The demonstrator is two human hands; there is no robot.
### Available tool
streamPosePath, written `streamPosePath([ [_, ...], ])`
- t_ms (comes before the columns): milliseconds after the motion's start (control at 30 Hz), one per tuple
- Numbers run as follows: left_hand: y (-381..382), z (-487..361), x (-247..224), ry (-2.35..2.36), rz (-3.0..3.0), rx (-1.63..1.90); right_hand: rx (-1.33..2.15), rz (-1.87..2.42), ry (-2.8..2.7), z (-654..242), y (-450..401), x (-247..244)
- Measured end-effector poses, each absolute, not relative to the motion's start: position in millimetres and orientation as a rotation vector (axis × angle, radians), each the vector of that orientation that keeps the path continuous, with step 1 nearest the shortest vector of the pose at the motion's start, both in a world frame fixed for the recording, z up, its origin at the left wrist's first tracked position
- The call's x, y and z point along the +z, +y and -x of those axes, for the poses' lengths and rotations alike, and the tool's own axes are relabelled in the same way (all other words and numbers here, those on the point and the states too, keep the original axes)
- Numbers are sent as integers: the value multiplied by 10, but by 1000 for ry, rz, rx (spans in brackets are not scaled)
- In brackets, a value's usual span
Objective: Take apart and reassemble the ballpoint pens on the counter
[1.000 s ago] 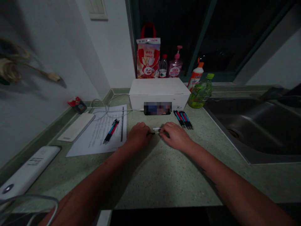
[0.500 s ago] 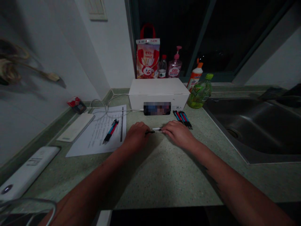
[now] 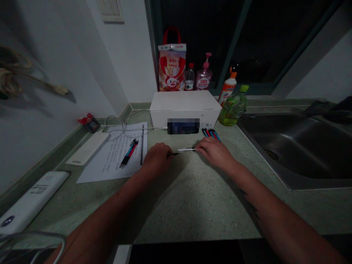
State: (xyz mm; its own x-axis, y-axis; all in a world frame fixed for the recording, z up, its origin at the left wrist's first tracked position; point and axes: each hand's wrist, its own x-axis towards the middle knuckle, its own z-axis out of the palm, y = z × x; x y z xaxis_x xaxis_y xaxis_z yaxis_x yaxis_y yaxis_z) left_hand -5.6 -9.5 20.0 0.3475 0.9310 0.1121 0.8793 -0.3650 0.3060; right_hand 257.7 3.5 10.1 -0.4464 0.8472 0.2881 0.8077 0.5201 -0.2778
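Note:
My left hand point(image 3: 158, 158) is above the counter, fingers closed on a slim black pen piece point(image 3: 172, 154) whose thin end points right. Across from it, my right hand point(image 3: 212, 151) pinches a slim white pen-like rod point(image 3: 186, 149), dark near the fingers. The tips of the two pieces are close together but appear apart; most of what each hand grips is hidden. Behind the right hand lie several blue, red and black pens point(image 3: 211, 133) in a row. Left of my left hand, a blue and a red pen point(image 3: 129, 154) rest on a printed sheet point(image 3: 110, 161).
A phone point(image 3: 183, 126) with a cable leans against a white box point(image 3: 185, 101). A green bottle point(image 3: 233, 108) stands beside the box, near the steel sink point(image 3: 302, 146). White power banks or flat devices point(image 3: 89, 148) lie left, with a long white case point(image 3: 35, 198) nearer.
My hands have moved slightly apart, the right one going right. The white rod has shifted right with it, and the black piece left, opening a small gap between them.

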Motion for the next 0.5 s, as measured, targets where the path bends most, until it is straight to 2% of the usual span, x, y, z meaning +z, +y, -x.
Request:
streamPosePath([
  [233,-153,1,147,1489,-2482,265,205,1327,-2371,-2512,6,100],
  [500,-143,24,304,1526,-2603,172,195,1375,-2415,-2514,9,67],
])
